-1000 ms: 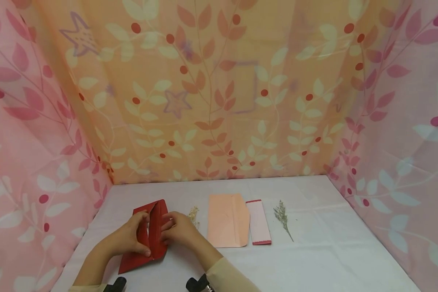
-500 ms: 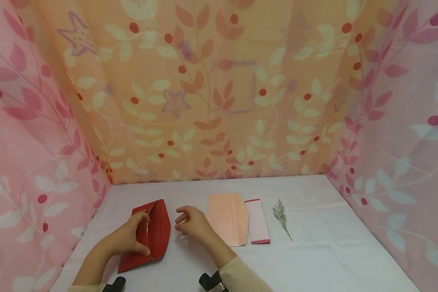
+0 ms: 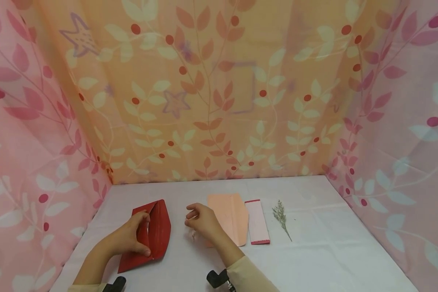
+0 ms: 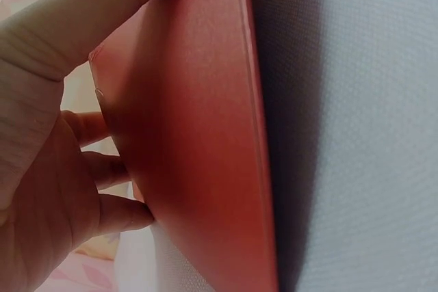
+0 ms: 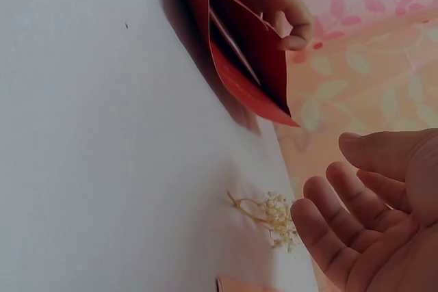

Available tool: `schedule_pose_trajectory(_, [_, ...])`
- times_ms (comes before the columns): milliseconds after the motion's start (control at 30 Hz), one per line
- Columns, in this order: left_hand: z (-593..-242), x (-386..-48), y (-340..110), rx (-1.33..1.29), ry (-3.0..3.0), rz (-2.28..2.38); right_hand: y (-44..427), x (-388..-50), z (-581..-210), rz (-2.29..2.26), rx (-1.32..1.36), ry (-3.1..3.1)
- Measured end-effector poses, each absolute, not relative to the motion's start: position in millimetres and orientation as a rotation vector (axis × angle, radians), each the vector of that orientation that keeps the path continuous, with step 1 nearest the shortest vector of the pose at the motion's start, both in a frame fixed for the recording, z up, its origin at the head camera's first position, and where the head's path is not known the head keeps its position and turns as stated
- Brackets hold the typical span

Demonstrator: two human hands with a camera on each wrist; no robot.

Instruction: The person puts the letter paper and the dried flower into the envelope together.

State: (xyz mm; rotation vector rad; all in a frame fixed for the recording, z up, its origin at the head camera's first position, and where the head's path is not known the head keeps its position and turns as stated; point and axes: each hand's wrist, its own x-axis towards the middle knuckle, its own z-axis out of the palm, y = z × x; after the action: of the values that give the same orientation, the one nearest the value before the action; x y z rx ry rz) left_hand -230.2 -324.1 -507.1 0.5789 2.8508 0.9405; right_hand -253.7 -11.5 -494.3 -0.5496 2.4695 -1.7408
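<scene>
On the left of the table a red envelope [image 3: 161, 233] lies with its flap side towards the right. My left hand [image 3: 127, 237] grips it, thumb at the near side and fingers at the far side, so its mouth gapes. A pale edge [image 5: 234, 42] shows inside the pocket in the right wrist view. My right hand [image 3: 206, 223] hovers to the right of the envelope, holding nothing, its fingers loosely bent. Close to those fingers in the right wrist view lies a small dried flower sprig [image 5: 275, 218] with pale blossoms; the hand mostly hides it in the head view.
A peach envelope [image 3: 220, 200] lies behind and right of my right hand. Beside it are a pale pink card strip [image 3: 257, 222] with red ends and a grey-green dried sprig [image 3: 281, 213]. Patterned curtains [image 3: 219, 89] bound the white table [image 3: 314, 259] at back and sides.
My right hand has let go of the red envelope's flap and moved right, over the dried flower sprig. The flap now spreads wider; my left hand keeps its grip in place.
</scene>
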Motion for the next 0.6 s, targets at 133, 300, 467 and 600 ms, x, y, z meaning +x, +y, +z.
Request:
schedule_pose_trajectory(133, [-508.2, -231.3, -324.9, 0.575, 2.855, 0.941, -6.6, -256.6, -495.2, -1.660, -0.561, 2.585])
schedule_pose_trajectory(300, [-506.4, -230.5, -324.4, 0.565, 2.846, 0.955, -2.8, -260.5, -498.2, -1.566, -0.521, 2.708])
schedule_pose_trajectory(467, [-503.2, -228.1, -322.5, 0.552, 2.842, 0.956, -0.7, -265.6, -505.8, -1.423, -0.468, 2.829])
schedule_pose_trajectory(600, [-501.6, -227.1, -321.2, 0.538, 2.831, 0.960, -1.4, -270.4, -513.9, -1.287, -0.416, 2.919])
